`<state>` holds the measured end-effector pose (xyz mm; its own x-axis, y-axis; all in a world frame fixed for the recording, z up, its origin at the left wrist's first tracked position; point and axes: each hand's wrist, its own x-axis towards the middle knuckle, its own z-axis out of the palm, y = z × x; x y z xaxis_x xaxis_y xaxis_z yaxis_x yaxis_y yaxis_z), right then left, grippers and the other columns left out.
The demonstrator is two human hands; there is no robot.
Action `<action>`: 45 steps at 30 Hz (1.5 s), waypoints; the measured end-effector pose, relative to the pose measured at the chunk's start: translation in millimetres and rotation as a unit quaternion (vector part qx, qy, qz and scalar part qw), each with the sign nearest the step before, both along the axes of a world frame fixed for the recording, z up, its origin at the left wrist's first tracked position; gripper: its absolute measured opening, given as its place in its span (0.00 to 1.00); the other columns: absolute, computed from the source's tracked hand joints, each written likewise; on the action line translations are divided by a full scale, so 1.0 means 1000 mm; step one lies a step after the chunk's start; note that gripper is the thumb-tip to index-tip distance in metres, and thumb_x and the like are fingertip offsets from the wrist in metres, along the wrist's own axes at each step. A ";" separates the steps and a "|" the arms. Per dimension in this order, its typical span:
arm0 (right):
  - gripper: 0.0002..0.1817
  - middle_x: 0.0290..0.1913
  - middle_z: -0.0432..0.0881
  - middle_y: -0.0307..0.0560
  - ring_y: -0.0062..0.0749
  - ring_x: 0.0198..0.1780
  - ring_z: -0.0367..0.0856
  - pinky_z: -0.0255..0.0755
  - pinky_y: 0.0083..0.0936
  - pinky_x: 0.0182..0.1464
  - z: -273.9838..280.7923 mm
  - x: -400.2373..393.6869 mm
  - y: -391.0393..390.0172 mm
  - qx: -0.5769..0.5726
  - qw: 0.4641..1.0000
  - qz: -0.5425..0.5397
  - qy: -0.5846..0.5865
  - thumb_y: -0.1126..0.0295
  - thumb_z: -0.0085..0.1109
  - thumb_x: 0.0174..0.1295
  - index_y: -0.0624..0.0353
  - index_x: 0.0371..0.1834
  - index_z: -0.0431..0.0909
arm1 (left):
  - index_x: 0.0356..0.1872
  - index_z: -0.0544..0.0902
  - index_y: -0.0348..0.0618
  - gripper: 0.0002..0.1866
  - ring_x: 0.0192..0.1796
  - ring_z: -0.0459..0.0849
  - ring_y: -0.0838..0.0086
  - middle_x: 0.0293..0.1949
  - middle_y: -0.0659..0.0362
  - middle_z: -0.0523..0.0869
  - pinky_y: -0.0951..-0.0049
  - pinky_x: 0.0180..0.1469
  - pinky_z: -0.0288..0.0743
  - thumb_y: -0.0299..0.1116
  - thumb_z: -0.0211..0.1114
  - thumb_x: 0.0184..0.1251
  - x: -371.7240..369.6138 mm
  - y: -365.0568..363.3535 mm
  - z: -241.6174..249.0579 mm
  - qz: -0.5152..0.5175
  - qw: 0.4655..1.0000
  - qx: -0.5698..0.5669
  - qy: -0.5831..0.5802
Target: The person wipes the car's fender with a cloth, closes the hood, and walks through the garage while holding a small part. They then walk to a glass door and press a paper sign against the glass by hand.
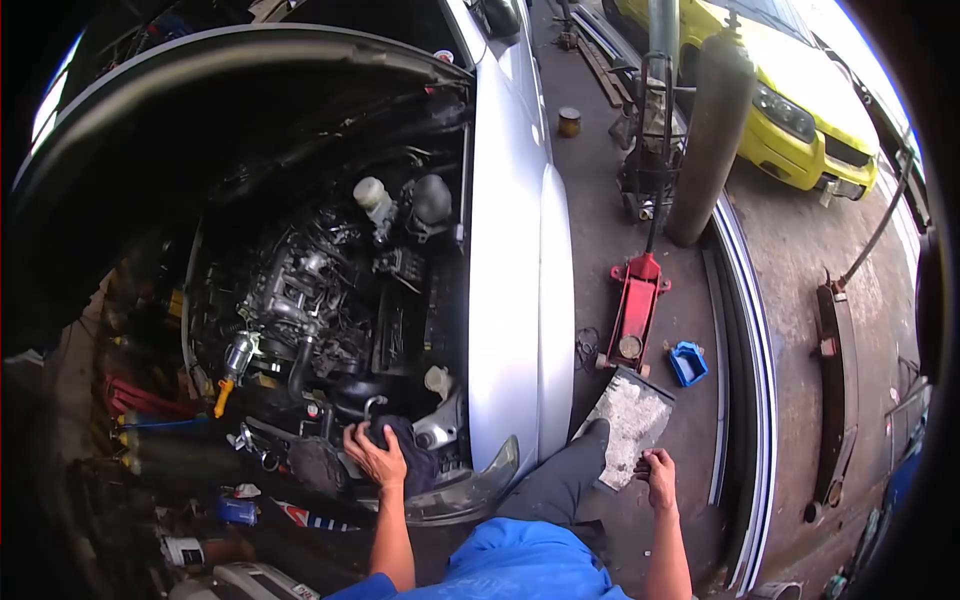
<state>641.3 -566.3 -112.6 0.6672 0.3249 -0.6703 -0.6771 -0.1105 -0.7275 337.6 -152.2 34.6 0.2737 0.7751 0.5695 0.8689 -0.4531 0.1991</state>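
My left hand [378, 457] lies with its fingers spread on the front edge of the engine bay, beside a dark, cloth-like bundle [410, 455]. The clear headlight [475, 490] of the silver car [515, 250] is just to its right. Low at the right, my right hand [657, 478] hangs over the edge of a whitish, stained board [628, 415], its fingers curled in. Something small and dark shows at those fingertips, and I cannot tell what it is. Under the raised hood, the engine [295, 290] is exposed.
A yellow-handled work lamp [232, 370] rests by the engine. On the floor stand a red trolley jack [638, 300], a blue tray [688, 364] and a tall gas cylinder [712, 130]. Long metal rails [745, 300] run along the right, with a yellow car [800, 100] beyond.
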 end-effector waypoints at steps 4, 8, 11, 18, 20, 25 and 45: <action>0.07 0.30 0.81 0.42 0.27 0.29 0.82 0.73 0.23 0.32 0.056 0.066 0.055 0.005 0.998 0.042 -0.043 0.66 0.55 0.68 0.58 0.40 0.77 | 0.45 0.79 0.45 0.17 0.59 0.71 0.52 0.55 0.50 0.75 0.51 0.62 0.61 0.47 0.63 0.67 0.002 -0.001 -0.003 0.087 0.989 -0.102 0.064; 0.08 0.30 0.80 0.43 0.29 0.30 0.81 0.74 0.24 0.32 0.092 0.112 0.096 0.009 0.997 0.058 -0.040 0.66 0.55 0.68 0.59 0.40 0.77 | 0.52 0.79 0.44 0.21 0.62 0.72 0.52 0.57 0.50 0.78 0.48 0.65 0.60 0.50 0.59 0.70 0.008 -0.021 -0.008 0.092 0.985 -0.143 0.028; 0.07 0.30 0.80 0.42 0.27 0.30 0.81 0.74 0.24 0.32 0.110 0.135 0.114 0.023 0.995 0.084 -0.040 0.67 0.56 0.68 0.58 0.40 0.77 | 0.53 0.78 0.41 0.22 0.64 0.70 0.50 0.57 0.48 0.78 0.47 0.66 0.60 0.49 0.58 0.72 0.016 -0.020 -0.007 0.116 0.978 -0.173 0.031; 0.07 0.31 0.80 0.41 0.25 0.28 0.80 0.74 0.23 0.32 0.119 0.191 0.158 0.040 0.987 0.154 -0.029 0.71 0.59 0.66 0.61 0.43 0.76 | 0.55 0.75 0.25 0.34 0.53 0.80 0.36 0.51 0.31 0.81 0.50 0.55 0.72 0.55 0.50 0.77 0.115 0.053 0.070 0.270 0.912 -0.177 -0.252; 0.08 0.30 0.80 0.41 0.25 0.27 0.79 0.73 0.21 0.30 0.121 0.210 0.177 0.038 0.985 0.165 -0.034 0.71 0.59 0.66 0.61 0.44 0.76 | 0.55 0.76 0.28 0.30 0.51 0.82 0.39 0.49 0.34 0.83 0.49 0.53 0.73 0.53 0.51 0.78 0.171 0.075 0.087 0.153 0.941 -0.135 -0.268; 0.08 0.29 0.79 0.41 0.24 0.27 0.79 0.74 0.21 0.31 0.146 0.270 0.257 0.053 0.975 0.207 -0.054 0.69 0.59 0.66 0.62 0.43 0.76 | 0.60 0.75 0.40 0.25 0.61 0.74 0.46 0.60 0.44 0.77 0.52 0.62 0.68 0.48 0.60 0.73 0.362 0.111 0.144 -0.141 0.963 -0.131 -0.191; 0.09 0.33 0.79 0.51 0.49 0.38 0.76 0.70 0.41 0.42 0.283 0.376 0.703 0.240 0.615 0.346 -0.667 0.74 0.64 0.57 0.61 0.40 0.78 | 0.76 0.64 0.66 0.43 0.65 0.73 0.46 0.71 0.45 0.66 0.51 0.63 0.73 0.53 0.72 0.58 0.459 0.158 0.129 -0.109 0.959 -0.240 0.102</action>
